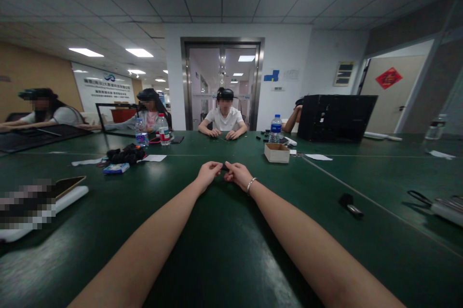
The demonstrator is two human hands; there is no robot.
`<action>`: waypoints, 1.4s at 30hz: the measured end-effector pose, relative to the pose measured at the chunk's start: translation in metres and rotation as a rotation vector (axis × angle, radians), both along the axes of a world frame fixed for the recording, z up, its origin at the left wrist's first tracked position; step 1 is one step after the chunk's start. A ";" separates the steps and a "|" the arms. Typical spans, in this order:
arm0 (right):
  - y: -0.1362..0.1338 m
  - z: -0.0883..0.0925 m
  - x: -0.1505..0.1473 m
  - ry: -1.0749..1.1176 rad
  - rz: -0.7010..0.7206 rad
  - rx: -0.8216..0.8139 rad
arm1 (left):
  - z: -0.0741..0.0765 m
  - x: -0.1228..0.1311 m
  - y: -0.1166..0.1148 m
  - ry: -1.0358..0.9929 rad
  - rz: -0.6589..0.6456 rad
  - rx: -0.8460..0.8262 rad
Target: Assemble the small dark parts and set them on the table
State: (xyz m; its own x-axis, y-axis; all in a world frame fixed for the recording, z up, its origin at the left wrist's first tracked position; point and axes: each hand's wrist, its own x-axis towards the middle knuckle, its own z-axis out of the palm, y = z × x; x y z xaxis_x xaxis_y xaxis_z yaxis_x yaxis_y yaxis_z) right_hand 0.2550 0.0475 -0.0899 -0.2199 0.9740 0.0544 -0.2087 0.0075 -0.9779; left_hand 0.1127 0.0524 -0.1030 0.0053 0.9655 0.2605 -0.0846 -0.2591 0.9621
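Both my arms reach forward over the dark green table (231, 231), and the hands meet near its middle. Between the fingertips sits a small black piece (224, 168), too small and too covered to name its kind. My left hand (209, 174) pinches it from the left, fingers closed. From the right, my right hand (237, 175) grips it between thumb and curled fingers; a silver bracelet (251, 185) circles that wrist. Fingers hide most of the piece.
An open cardboard box (277, 153) and a bottle (276, 129) stand ahead right. A black object with a metal end (350, 206) lies at right. Black bundled items (126, 153) and a blue-white packet (116, 168) lie left. A person (224, 117) sits opposite; others sit around.
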 end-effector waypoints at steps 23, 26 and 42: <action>-0.001 0.002 0.001 0.019 -0.013 -0.022 | 0.003 -0.001 -0.002 0.000 -0.022 0.041; 0.000 0.000 0.001 0.021 -0.004 -0.013 | 0.001 -0.001 0.000 -0.063 -0.026 0.004; -0.001 0.001 -0.001 0.024 -0.014 -0.019 | 0.002 0.000 0.000 0.001 0.020 0.047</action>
